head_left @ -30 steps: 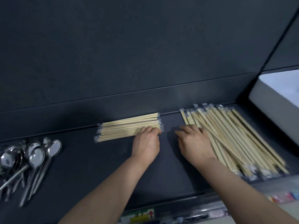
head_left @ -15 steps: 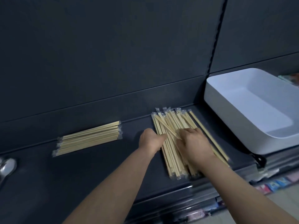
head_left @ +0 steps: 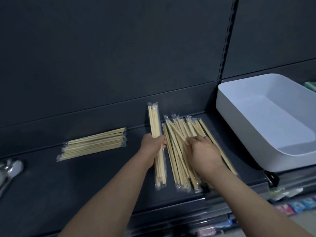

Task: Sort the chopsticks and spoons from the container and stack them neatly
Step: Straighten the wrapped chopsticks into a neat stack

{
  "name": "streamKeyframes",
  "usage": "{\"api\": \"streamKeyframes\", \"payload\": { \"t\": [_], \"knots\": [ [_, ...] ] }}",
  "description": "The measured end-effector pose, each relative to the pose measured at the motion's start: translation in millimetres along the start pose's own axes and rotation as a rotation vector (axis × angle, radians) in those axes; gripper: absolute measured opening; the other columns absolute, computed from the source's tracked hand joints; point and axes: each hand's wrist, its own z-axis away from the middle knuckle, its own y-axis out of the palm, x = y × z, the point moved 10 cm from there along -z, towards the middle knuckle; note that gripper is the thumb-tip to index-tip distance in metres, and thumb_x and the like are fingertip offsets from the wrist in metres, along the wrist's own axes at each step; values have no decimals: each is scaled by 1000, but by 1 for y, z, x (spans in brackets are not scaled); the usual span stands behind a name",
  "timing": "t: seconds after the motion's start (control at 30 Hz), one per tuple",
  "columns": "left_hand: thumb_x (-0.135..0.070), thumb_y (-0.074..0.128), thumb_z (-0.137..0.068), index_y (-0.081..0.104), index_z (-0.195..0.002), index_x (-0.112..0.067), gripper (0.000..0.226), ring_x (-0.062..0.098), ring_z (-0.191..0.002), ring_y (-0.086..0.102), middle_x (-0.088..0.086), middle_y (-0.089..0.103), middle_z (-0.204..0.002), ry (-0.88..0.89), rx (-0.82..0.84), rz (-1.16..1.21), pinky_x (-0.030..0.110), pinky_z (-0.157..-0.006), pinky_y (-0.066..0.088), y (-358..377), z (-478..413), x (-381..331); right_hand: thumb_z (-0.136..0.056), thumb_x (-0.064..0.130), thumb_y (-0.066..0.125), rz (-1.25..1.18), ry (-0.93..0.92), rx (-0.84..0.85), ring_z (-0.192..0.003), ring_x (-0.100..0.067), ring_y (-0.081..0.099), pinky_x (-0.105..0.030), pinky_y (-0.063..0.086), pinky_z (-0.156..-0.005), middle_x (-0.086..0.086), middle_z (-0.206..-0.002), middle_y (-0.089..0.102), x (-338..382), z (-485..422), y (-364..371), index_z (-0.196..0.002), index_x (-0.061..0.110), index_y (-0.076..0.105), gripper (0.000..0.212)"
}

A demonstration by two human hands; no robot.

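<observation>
Left hand [head_left: 153, 147] grips a wrapped chopstick bundle [head_left: 154, 120] just left of the loose pile [head_left: 177, 134]. Right hand [head_left: 203, 153] lies on that pile, fingers curled down; whether it's gripping any, can't tell.

The person's visible body consists of two forearms and two hands. The left forearm [head_left: 111, 194] and left hand [head_left: 153, 145] are bare, with uncovered skin along the full visible length; the right forearm [head_left: 256, 199] and right hand [head_left: 204, 152] are likewise bare. Finger detail on both hands is blurred and cannot be resolved.
</observation>
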Motion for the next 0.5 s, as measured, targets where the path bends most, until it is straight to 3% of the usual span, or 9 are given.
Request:
{"api": "streamKeyframes", "payload": {
  "t": [0.13,0.23,0.27,0.4,0.5],
  "knots": [
    [-17,56,-97,58,-100,-13,6,16,-81,62,2,65,-86,240,65,169,34,-82,51,-14,16,-37,-97,34,49,-230,-151,-113,-126,-22,45,-32,36,-105,-3,-139,51,38,-3,-25,-142,15,44,50],
    [-12,58,-96,57,-105,-6,11,13,-81,62,4,64,-87,443,134,213,30,-81,54,-21,36,-70,-88,37,65,-595,-178,230,-123,-12,49,-27,39,-104,9,-131,51,78,-3,1,-148,21,30,71],
    [-12,61,-94,56,-106,-6,14,12,-81,62,5,63,-88,512,152,217,28,-80,54,-23,44,-81,-85,34,68,-680,-156,260,-116,-12,55,-30,44,-101,7,-126,57,85,-5,7,-147,21,32,73],
    [-9,64,-90,57,-102,-13,15,10,-85,60,5,62,-92,675,208,190,22,-79,52,-29,69,-103,-86,18,67,-825,-84,89,-98,-12,63,-31,51,-90,2,-110,67,88,-11,4,-132,16,50,49],
    [-2,62,-91,58,-102,-14,17,3,-83,60,-2,61,-88,670,250,157,18,-77,50,-31,73,-95,-90,14,63,-811,-57,149,-88,-15,65,-23,53,-77,-2,-100,68,92,-1,15,-117,18,56,28]
  ]
}}
